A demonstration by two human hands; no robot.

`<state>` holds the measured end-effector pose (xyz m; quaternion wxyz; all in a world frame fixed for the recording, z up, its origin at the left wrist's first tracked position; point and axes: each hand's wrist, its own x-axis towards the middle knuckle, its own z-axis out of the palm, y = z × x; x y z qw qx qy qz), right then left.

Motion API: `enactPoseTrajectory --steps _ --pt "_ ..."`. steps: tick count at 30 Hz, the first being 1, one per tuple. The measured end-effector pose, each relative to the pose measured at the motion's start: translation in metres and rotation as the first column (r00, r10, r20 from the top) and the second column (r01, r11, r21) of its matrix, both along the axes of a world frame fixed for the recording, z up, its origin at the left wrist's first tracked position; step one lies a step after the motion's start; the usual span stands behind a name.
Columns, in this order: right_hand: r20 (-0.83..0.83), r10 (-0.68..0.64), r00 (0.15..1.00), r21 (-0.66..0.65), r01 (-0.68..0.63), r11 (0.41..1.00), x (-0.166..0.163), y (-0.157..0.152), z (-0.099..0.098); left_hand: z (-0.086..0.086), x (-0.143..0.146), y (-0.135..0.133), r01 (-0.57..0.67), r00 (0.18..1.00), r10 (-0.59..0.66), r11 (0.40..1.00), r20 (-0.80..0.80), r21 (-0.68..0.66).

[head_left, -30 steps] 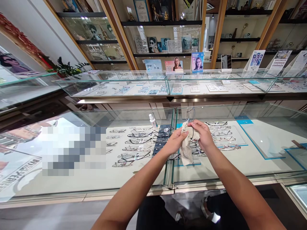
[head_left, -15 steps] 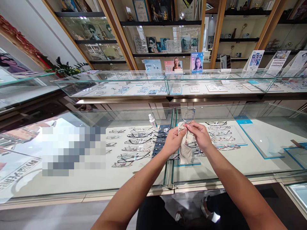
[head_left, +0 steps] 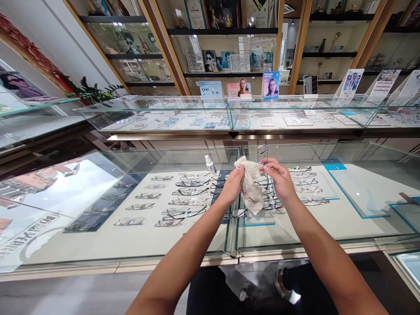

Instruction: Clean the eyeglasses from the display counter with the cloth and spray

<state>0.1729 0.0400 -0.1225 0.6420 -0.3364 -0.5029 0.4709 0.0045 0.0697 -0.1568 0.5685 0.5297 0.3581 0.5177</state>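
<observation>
A cream cleaning cloth (head_left: pixel 252 188) hangs from my left hand (head_left: pixel 233 183), which is closed on its upper edge. My right hand (head_left: pixel 278 177) pinches a pair of glasses (head_left: pixel 263 153) just to the right of the cloth. One lens stands up above the fingers, and a dark temple curves down below them. The cloth hides part of the frame, so I cannot tell whether it touches the glasses. Both hands are above the glass showcase (head_left: pixel 236 236), near the joint between its two sections.
A white spray bottle (head_left: pixel 210 164) stands left of my hands. Rows of eyeglasses (head_left: pixel 188 191) lie inside the showcase below. Across the aisle is another glass display counter (head_left: pixel 197 120) with small posters (head_left: pixel 270 85) on top. Shelves of pictures and trophies rise behind it.
My hands have moved apart. The cloth, bunched against the glasses before, now hangs more spread out from my left hand, and the glasses have shifted right with my right hand.
</observation>
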Motion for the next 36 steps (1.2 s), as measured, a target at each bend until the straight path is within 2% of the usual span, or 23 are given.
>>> enactPoseTrajectory --steps 3,5,11,20,25,31,36 --pt "0.09 0.072 0.993 -0.007 -0.072 0.997 0.001 -0.001 0.001 -0.004 -0.005 0.005 -0.092 0.995 0.091 0.996 0.027 0.023" --pt "0.174 0.112 0.978 -0.001 -0.113 0.994 0.0 -0.002 0.001 -0.005 -0.008 0.006 -0.107 0.994 0.107 0.994 0.034 0.019" --pt "0.38 0.068 0.922 0.025 -0.084 0.996 -0.001 -0.005 0.002 0.004 -0.006 0.001 -0.027 0.997 0.028 1.0 0.068 -0.016" --pt "0.329 0.071 0.942 0.089 -0.105 0.99 0.002 -0.004 0.002 0.02 -0.005 -0.005 0.087 0.991 -0.088 0.996 0.1 0.017" --pt "0.341 0.044 0.939 0.095 -0.081 0.992 0.002 -0.004 0.001 0.025 -0.005 -0.007 0.073 0.992 -0.073 0.997 0.103 -0.001" --pt "0.392 0.103 0.914 0.118 -0.161 0.98 -0.003 -0.006 -0.002 0.031 -0.005 -0.011 0.026 0.995 -0.026 1.0 0.092 -0.003" --pt "0.453 0.125 0.883 0.122 -0.2 0.972 -0.008 -0.008 -0.003 0.029 -0.005 -0.01 -0.025 0.996 0.023 1.0 0.09 0.013"
